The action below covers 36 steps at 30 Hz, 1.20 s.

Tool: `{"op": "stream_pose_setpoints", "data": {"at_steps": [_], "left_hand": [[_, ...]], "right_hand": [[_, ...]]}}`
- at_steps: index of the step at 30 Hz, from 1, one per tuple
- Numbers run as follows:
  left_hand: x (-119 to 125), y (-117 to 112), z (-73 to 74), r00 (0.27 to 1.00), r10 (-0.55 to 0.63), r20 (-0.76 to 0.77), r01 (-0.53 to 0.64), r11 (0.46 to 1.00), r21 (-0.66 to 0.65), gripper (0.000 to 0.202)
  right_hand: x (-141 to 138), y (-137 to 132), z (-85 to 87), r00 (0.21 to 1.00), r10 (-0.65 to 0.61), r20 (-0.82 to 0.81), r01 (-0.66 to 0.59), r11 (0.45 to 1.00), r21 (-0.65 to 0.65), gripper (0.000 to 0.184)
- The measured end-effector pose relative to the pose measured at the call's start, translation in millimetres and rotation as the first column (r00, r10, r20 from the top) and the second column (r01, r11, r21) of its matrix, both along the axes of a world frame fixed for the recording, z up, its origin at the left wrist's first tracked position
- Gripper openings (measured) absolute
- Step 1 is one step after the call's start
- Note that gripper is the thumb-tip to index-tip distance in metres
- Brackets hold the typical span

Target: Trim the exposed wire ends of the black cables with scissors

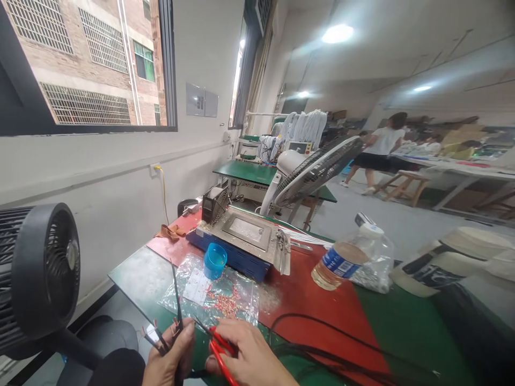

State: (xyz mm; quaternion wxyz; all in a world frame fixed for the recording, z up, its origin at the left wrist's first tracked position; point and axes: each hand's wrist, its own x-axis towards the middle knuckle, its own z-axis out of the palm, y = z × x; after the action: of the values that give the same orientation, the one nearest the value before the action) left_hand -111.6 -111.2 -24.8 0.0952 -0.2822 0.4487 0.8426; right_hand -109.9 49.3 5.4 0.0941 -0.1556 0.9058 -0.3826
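Holding slim black cables with red wire ends in the closed left hand over green tabletop, presumably steadying them beside red-handled pliers clasped in the right hand. Keeping tiny red-and-tan pieces on clear plastic sheet, likely within reach, near a round translucent-blue cup of unclear contents.

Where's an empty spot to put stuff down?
The red mat is bare between the bottle and the black cables; so is the table's left corner, beside the plastic bag. It's crowded on that bag: blue cup, paper, scattered bits.
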Motion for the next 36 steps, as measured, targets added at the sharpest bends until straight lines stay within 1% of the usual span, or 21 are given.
{"op": "stream_pose_setpoints", "data": {"at_steps": [3,6,11,13,16,18,20,22,23,24,26,28,29,32,36], "left_hand": [[-1.0,1.0,-5.1,0.998,-0.030,-0.059,0.027,0.999,-0.042,0.043],[-1.6,0.9,-8.0,0.993,-0.064,-0.098,0.054,0.993,-0.103,0.041],[-2.6,-0.5,-3.7,0.965,-0.159,-0.207,0.098,0.956,-0.278,0.041],[-3.3,-0.9,-1.8,0.961,-0.167,-0.221,0.087,0.938,-0.334,0.039],[-4.8,-0.3,-1.8,0.960,-0.170,-0.221,0.074,0.920,-0.385,0.033],[-5.9,0.9,-3.6,0.956,-0.194,-0.218,0.095,0.913,-0.396,0.033],[-6.4,2.5,-5.9,0.946,-0.233,-0.228,0.141,0.923,-0.358,0.034],[-6.0,3.7,-7.9,0.946,-0.243,-0.216,0.180,0.945,-0.272,0.037],[-5.3,3.9,-8.8,0.952,-0.233,-0.200,0.189,0.957,-0.219,0.039],[-4.5,3.8,-9.5,0.957,-0.223,-0.184,0.192,0.966,-0.172,0.041],[-2.2,3.3,-10.4,0.961,-0.219,-0.171,0.200,0.972,-0.119,0.043],[0.3,3.1,-10.9,0.955,-0.240,-0.173,0.221,0.967,-0.125,0.042],[1.6,3.4,-10.9,0.951,-0.254,-0.175,0.233,0.963,-0.133,0.041],[5.2,5.6,-10.1,0.936,-0.296,-0.192,0.275,0.953,-0.129,0.037],[7.5,8.5,-9.0,0.912,-0.347,-0.217,0.328,0.937,-0.121,0.037]], "right_hand": [[-1.1,-0.5,-6.6,1.000,0.007,-0.017,-0.008,1.000,-0.012,0.039],[-2.2,0.7,-8.7,1.000,0.002,-0.009,-0.002,1.000,-0.012,0.041],[-2.5,2.8,-4.9,1.000,-0.014,-0.002,0.014,1.000,0.002,0.042],[-2.5,3.0,-4.9,1.000,-0.021,-0.008,0.022,1.000,0.012,0.042],[-3.1,2.6,-8.4,0.999,-0.035,0.000,0.035,0.999,0.024,0.042],[-4.3,2.4,-12.4,0.999,-0.052,0.004,0.052,0.998,0.031,0.044],[-6.2,3.1,-15.9,0.997,-0.073,0.012,0.073,0.997,0.008,0.048],[-8.7,5.4,-17.7,0.993,-0.100,0.062,0.106,0.989,-0.103,0.050],[-9.9,6.8,-17.6,0.987,-0.115,0.112,0.135,0.972,-0.193,0.049],[-11.0,8.2,-17.0,0.976,-0.126,0.176,0.173,0.941,-0.292,0.048],[-12.1,9.8,-14.7,0.943,-0.126,0.308,0.264,0.845,-0.465,0.048],[-12.0,9.3,-12.4,0.914,-0.106,0.392,0.330,0.755,-0.567,0.051],[-11.6,8.4,-11.7,0.908,-0.091,0.410,0.343,0.723,-0.600,0.052],[-9.8,4.9,-11.4,0.907,-0.027,0.419,0.328,0.669,-0.667,0.054],[-8.3,2.1,-12.7,0.902,0.026,0.432,0.317,0.641,-0.700,0.053]]}}
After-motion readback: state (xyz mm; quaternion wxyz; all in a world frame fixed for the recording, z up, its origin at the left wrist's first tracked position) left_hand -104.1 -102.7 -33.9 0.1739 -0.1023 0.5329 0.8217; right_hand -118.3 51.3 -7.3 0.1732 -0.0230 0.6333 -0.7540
